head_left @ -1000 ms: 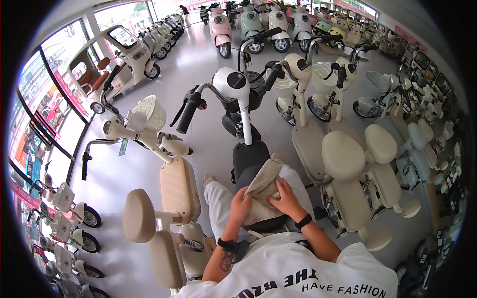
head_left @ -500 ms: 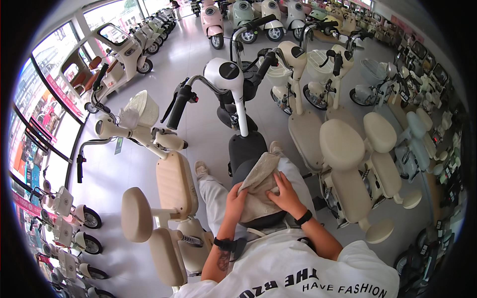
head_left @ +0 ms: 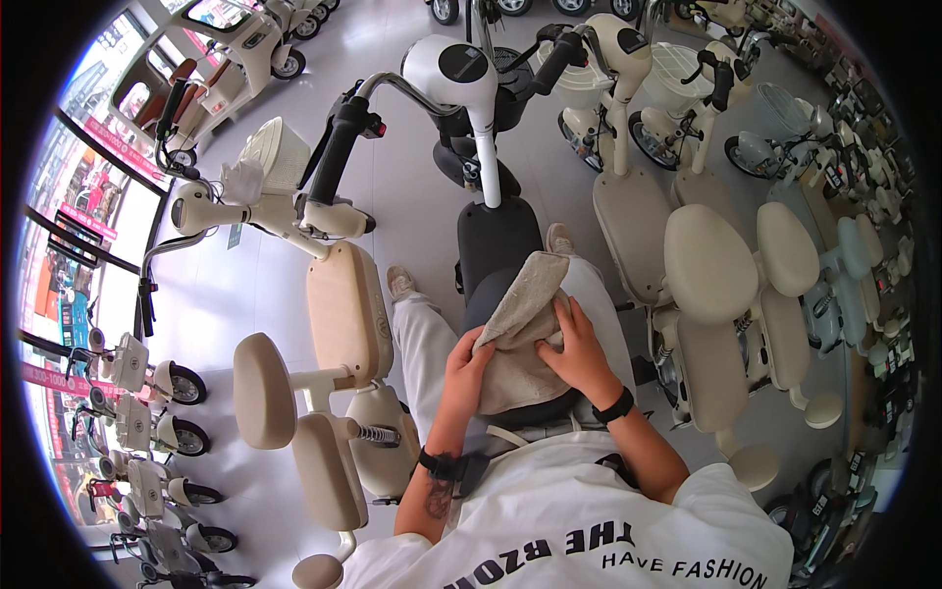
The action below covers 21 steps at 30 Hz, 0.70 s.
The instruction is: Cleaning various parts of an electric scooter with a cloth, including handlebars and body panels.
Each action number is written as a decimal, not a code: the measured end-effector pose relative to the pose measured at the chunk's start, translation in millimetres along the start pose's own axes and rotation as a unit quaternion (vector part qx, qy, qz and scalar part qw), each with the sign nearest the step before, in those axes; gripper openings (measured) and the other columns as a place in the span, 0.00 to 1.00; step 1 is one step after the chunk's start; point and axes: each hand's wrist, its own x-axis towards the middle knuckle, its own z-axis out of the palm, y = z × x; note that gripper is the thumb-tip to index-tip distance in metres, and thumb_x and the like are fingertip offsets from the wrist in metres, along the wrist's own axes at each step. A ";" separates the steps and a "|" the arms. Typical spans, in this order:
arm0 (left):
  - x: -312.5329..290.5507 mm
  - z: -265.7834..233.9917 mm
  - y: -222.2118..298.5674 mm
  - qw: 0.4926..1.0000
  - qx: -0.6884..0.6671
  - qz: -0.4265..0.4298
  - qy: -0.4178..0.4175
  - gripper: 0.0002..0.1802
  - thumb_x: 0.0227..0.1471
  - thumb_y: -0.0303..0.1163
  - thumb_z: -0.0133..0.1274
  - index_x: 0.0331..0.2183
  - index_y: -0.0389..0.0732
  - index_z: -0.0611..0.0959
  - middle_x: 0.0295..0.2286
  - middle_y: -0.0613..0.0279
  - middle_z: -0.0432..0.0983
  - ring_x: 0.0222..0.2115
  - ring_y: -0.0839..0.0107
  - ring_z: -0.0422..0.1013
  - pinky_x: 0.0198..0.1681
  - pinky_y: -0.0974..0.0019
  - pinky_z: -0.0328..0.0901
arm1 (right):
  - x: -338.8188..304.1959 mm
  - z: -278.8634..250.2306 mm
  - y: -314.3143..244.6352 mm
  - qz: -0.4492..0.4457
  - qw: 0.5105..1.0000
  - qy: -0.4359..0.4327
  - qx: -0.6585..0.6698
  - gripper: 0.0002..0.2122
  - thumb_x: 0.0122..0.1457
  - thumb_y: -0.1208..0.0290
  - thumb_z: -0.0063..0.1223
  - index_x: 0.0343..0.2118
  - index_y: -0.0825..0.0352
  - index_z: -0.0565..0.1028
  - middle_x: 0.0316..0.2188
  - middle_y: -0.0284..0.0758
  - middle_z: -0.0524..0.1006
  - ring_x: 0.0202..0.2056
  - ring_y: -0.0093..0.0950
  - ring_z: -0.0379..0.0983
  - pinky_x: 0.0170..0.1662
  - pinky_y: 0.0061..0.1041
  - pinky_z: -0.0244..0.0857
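Observation:
A beige-grey cloth (head_left: 518,371) lies bunched and partly folded over the dark seat (head_left: 498,231) of an electric scooter between my legs. At the cloth's left edge, my left hand (head_left: 467,368) pinches it between thumb and fingers. My right hand (head_left: 577,351) grips the cloth's right side, fingers curled over it and thumb toward the middle. A flap of the cloth stands up between the two hands. Beyond the seat rise the scooter's white stem and head (head_left: 453,74), with a black left handlebar grip (head_left: 339,157).
Close on my left stands a beige scooter with a tan seat (head_left: 343,309) and a white basket (head_left: 277,152). Cream scooters with padded seats (head_left: 708,263) crowd the right. Small white scooters (head_left: 137,417) line the glass front at far left. A three-wheeled vehicle (head_left: 226,59) is at the back left.
The view has tilted downward, so the scooter's handlebars appear higher and larger. Both hands keep their hold on the cloth, and its raised flap stands a little more upright.

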 end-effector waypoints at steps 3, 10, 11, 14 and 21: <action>9.3 -3.3 -3.7 1.000 -0.016 -0.001 0.002 0.16 0.61 0.26 0.50 0.50 0.35 0.78 0.42 0.66 0.77 0.44 0.78 0.70 0.50 0.75 0.63 | 7.9 1.7 -0.1 0.024 1.000 -0.006 -0.016 0.37 0.52 0.61 0.62 0.63 0.68 0.60 0.63 0.59 0.57 0.62 0.56 0.57 0.62 0.45 0.58; 32.3 -12.5 2.9 0.997 -0.068 -0.008 0.022 0.14 0.61 0.25 0.50 0.49 0.35 0.78 0.42 0.63 0.78 0.43 0.77 0.72 0.48 0.72 0.65 | 31.2 6.9 -5.0 0.019 0.999 -0.015 -0.022 0.36 0.52 0.61 0.61 0.63 0.67 0.60 0.63 0.58 0.57 0.62 0.56 0.58 0.62 0.45 0.59; 35.9 -10.9 6.5 0.997 -0.071 -0.009 0.026 0.14 0.61 0.25 0.50 0.49 0.35 0.78 0.42 0.63 0.78 0.43 0.77 0.72 0.48 0.72 0.65 | 34.4 8.4 -6.5 0.019 1.000 -0.009 -0.023 0.36 0.53 0.61 0.61 0.63 0.67 0.60 0.63 0.58 0.58 0.61 0.56 0.58 0.62 0.45 0.59; 42.9 -8.3 9.8 0.996 -0.041 -0.008 0.080 0.13 0.61 0.27 0.51 0.47 0.35 0.79 0.38 0.68 0.78 0.38 0.80 0.71 0.44 0.75 0.65 | 44.6 11.4 -8.1 0.023 0.999 -0.013 -0.019 0.36 0.53 0.61 0.61 0.63 0.67 0.61 0.63 0.58 0.58 0.61 0.56 0.58 0.61 0.46 0.59; 65.4 -15.9 14.4 0.992 0.015 0.015 0.125 0.13 0.60 0.28 0.51 0.46 0.36 0.79 0.37 0.68 0.77 0.37 0.81 0.70 0.42 0.75 0.64 | 72.0 17.0 -26.3 -0.044 0.989 0.060 -0.128 0.37 0.52 0.67 0.63 0.64 0.69 0.58 0.63 0.56 0.58 0.63 0.54 0.55 0.64 0.44 0.56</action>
